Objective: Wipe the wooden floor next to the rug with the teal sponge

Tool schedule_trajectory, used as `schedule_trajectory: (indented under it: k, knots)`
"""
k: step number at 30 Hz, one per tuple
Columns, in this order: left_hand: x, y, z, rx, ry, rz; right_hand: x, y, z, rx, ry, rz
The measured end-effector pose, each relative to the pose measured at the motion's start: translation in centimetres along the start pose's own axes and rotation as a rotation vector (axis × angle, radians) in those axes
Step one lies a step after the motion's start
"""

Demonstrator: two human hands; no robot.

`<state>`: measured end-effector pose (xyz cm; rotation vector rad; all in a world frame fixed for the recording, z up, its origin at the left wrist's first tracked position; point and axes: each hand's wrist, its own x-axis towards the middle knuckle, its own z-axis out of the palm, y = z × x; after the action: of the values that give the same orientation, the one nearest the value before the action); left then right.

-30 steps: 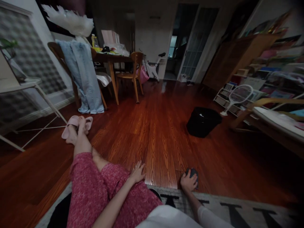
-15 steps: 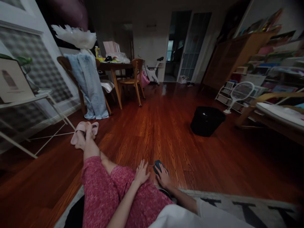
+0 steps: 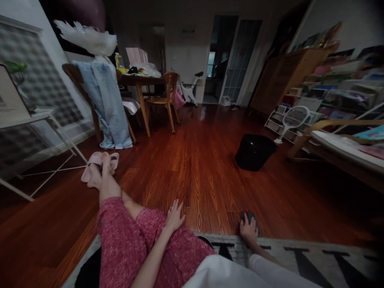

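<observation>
My left hand (image 3: 175, 216) lies flat on the leg of the red-pink shorts (image 3: 126, 240), fingers spread, a ring on one of them and nothing in its grasp. Out to the right, past the edge of the rug, my right hand (image 3: 249, 232) is closed over a small dark rounded object (image 3: 251, 218), shaped like a computer mouse. My fingers cover part of it, and I cannot tell whether it touches the floor. My legs stretch forward to the left, the feet crossed at a pair of pink slippers (image 3: 87, 172).
A black bin (image 3: 255, 152) stands on the wooden floor (image 3: 198, 168) ahead to the right. A patterned rug (image 3: 279, 250) lies beside me. Jeans (image 3: 106, 108) hang over a chair by the dining table (image 3: 141, 82). At right are a wooden-armed seat (image 3: 309, 132) and full shelves (image 3: 327, 96).
My right hand has swung right, away from my left hand, carrying the dark object with it. My left hand stays on the leg. The view has turned slightly right.
</observation>
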<state>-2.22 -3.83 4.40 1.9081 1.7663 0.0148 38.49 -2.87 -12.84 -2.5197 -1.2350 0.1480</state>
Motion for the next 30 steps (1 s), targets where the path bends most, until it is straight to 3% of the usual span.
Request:
schedule_trajectory:
  k: [2,4,9,12,16,19,22,26,28,30]
  knots:
    - [0.1,-0.1,0.1,0.011,0.001,0.001,-1.2,-2.2,0.8,0.033,0.048,0.066]
    - [0.2,-0.2,0.3,0.022,0.005,-0.003,-2.8,-5.3,1.9,0.036,0.055,0.031]
    - [0.3,-0.2,0.3,0.033,-0.012,-0.026,-7.5,-13.5,4.3,0.000,-0.122,-0.384]
    - [0.3,0.0,0.1,0.032,-0.028,-0.034,-9.2,-16.5,4.8,0.010,-0.232,-0.662]
    - [0.3,0.2,0.1,0.048,-0.032,-0.045,-8.0,-16.0,3.8,0.039,-0.327,-0.938]
    - [0.3,0.1,0.2,0.055,-0.033,-0.047,-4.9,-11.7,2.4,0.042,-0.325,-1.018]
    - [0.3,0.1,0.2,0.055,-0.039,-0.042,-1.8,-4.9,0.7,0.001,-0.204,-0.807]
    - [0.3,0.2,0.1,0.049,-0.053,-0.035,0.6,2.6,-1.5,-0.033,-0.006,-0.263]
    - [0.3,0.2,0.0,0.053,-0.058,-0.027,1.1,3.6,-2.2,-0.004,0.087,-0.037]
    - [0.3,0.2,0.1,0.057,-0.063,-0.026,1.4,2.5,-2.4,0.048,0.172,0.121]
